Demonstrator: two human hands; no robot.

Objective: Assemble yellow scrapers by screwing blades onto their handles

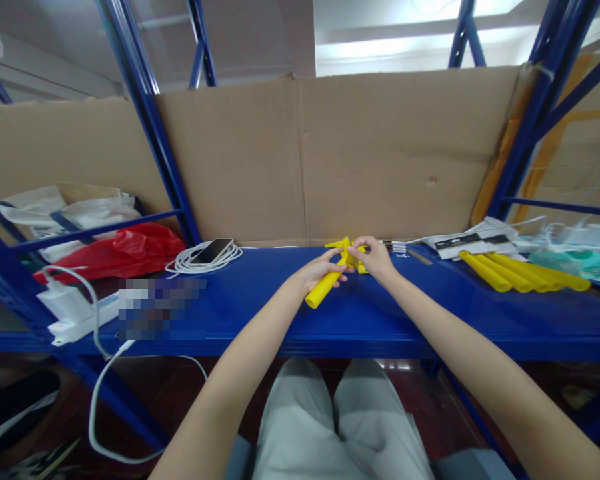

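Note:
My left hand (pixel 325 272) is closed round a yellow tube (pixel 322 292), whose open lower end points down toward me. At the tube's upper end is a yellow piece with pointed parts (pixel 344 245); its exact kind I cannot make out. My right hand (pixel 375 259) is closed at this upper end, its thumb and fingertips pinched close to the left hand's fingers. Another bit of yellow (pixel 362 269) shows just below the right fingers, partly hidden. Both hands are above the blue shelf (pixel 260 300), near its back.
Several yellow tubes (pixel 510 273) lie side by side at the right, beside flat black-and-white packets (pixel 457 243). Left of my hands are a phone (pixel 213 251) on a coiled white cable (pixel 180 263), a red plastic bag (pixel 125 250) and a power strip (pixel 87 323). Cardboard (pixel 380 153) stands behind.

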